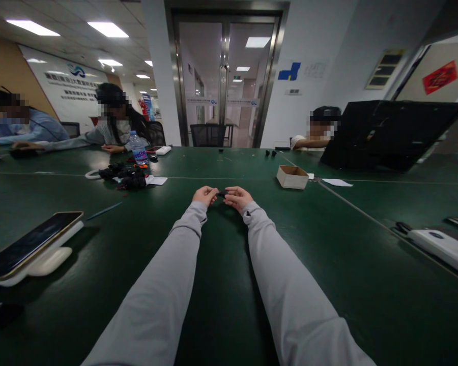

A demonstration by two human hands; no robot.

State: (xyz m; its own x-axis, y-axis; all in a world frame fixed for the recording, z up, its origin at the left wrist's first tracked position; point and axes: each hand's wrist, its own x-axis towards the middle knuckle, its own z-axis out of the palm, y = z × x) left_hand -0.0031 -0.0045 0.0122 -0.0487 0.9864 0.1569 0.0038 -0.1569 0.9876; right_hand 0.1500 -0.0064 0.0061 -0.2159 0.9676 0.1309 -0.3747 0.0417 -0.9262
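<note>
Both my arms, in light grey sleeves, reach forward over the dark green table (221, 284). A small black piece (222, 193) sits between my hands; its kind is too small to tell. My right hand (238, 197) is closed on it, thumb and fingers pinched together. My left hand (205, 195) is also closed in a pinch at the piece's left end; whatever its fingertips grip there is too small to make out. To the left lies a pile of black items (127, 175) beside a white ring (93, 174). A small open box (292, 177) stands to the right.
A phone (34, 241) on a white stand and a thin blue-grey stick (104, 210) lie at left. A water bottle (138, 148) stands behind the pile. At right are a white power strip (442, 246) and a large black case (389, 134). Several people sit around the table.
</note>
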